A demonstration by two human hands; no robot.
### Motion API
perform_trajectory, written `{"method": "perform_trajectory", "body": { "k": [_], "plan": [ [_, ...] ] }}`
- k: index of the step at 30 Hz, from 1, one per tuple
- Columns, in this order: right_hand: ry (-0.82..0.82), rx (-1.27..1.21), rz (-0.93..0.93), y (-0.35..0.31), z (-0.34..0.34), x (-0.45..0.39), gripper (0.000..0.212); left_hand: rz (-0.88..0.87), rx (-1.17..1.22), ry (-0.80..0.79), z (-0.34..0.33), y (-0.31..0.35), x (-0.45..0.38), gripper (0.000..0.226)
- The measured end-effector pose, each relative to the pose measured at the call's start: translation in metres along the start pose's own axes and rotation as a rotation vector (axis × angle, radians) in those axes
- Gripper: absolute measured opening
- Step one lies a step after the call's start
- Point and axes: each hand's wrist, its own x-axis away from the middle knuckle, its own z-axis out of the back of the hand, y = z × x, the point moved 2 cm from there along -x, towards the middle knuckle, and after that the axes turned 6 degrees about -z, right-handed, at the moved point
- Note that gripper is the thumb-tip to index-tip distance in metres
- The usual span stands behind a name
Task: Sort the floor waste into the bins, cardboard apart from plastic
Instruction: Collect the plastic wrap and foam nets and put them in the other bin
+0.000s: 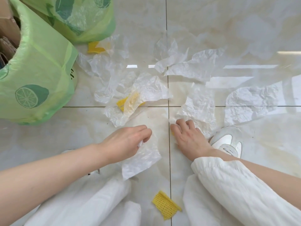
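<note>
Several crumpled clear and white plastic sheets lie spread over the glossy tiled floor. My left hand (128, 141) is closed on the top edge of one thin plastic sheet (143, 162) close to my knees. My right hand (189, 136) rests fingers apart on another crumpled plastic sheet (198, 108), with a bit of yellow showing under the thumb. Yellow foam nets lie between my legs (166, 204), under plastic at the centre (121, 103) and by the far bin (94, 48). The near green-lined bin (40, 75) holds cardboard; the far one (84, 15) holds plastic.
Both bins stand at the upper left, liners printed with lime slices. My white shoe (228, 141) sits just right of my right hand. My white-trousered knees fill the bottom edge. More plastic sheets lie at the upper middle (187, 64) and right (249, 103).
</note>
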Motion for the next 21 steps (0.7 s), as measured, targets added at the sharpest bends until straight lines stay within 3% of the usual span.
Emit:
{"method": "perform_trajectory", "body": {
  "k": [4,10,13,15,17,21],
  "plan": [
    [0.087,-0.116,0.042,0.003,-0.004,-0.006,0.054,0.114,-0.110,-0.263,-0.008,-0.004,0.019,0.034],
    [0.051,-0.157,0.198,-0.007,0.017,0.000,0.050,-0.024,-0.317,-0.462,-0.035,-0.022,0.041,0.069],
    [0.045,-0.218,0.358,-0.029,0.020,0.015,0.049,-0.056,-0.369,-0.425,-0.039,-0.029,0.042,0.060],
    [0.022,-0.185,0.491,-0.045,0.011,0.024,0.034,-0.020,-0.313,-0.428,-0.040,-0.033,0.042,0.048],
    [0.004,-0.134,0.686,-0.056,-0.003,0.036,0.018,0.022,-0.261,-0.450,-0.037,-0.035,0.041,0.036],
    [-0.132,0.027,1.160,-0.067,-0.033,0.070,0.021,0.032,-0.268,-0.474,-0.030,-0.038,0.042,0.022]
  ]
}}
